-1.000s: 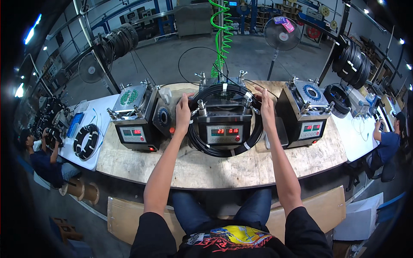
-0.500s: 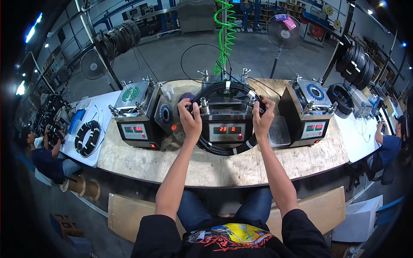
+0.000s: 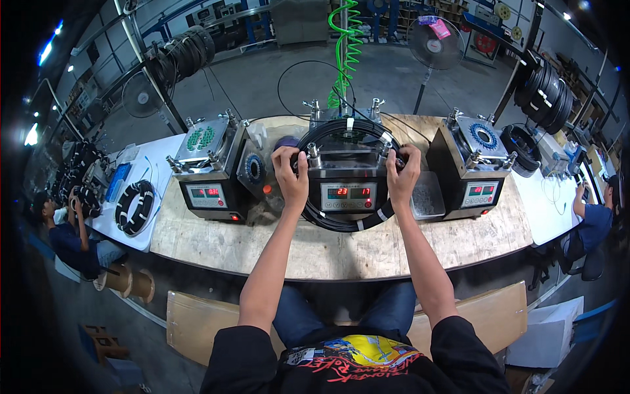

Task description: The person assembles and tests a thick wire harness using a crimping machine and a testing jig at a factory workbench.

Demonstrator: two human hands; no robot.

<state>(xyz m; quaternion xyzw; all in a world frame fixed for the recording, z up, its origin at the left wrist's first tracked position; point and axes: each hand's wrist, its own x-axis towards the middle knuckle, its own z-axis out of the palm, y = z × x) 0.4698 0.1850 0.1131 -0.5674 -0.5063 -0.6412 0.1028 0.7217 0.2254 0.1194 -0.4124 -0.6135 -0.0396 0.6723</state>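
A coil of black cable (image 3: 326, 222), bound with a few white bands, stands upright before the middle metal machine (image 3: 348, 176). My left hand (image 3: 292, 176) grips the coil's left side, fingers curled round the rim and thumb raised. At the opposite side my right hand (image 3: 401, 175) holds it the same way. Through the ring the machine's red-lit display (image 3: 349, 194) shows. A loose end of cable loops up behind the coil, near the green coiled air hose (image 3: 342, 59). Parts of the coil are hidden behind my hands.
Similar machines stand left (image 3: 206, 172) and right (image 3: 474, 164) on the wooden table (image 3: 216, 246). A clear tray (image 3: 428, 197) and a small orange-capped bottle (image 3: 268, 190) lie between them. Another cable coil (image 3: 134, 209) rests on the left white table. One co-worker sits at each side.
The middle machine's display has changed its reading. The coil and my hands have barely shifted. At the left, the co-worker's hands have moved slightly.
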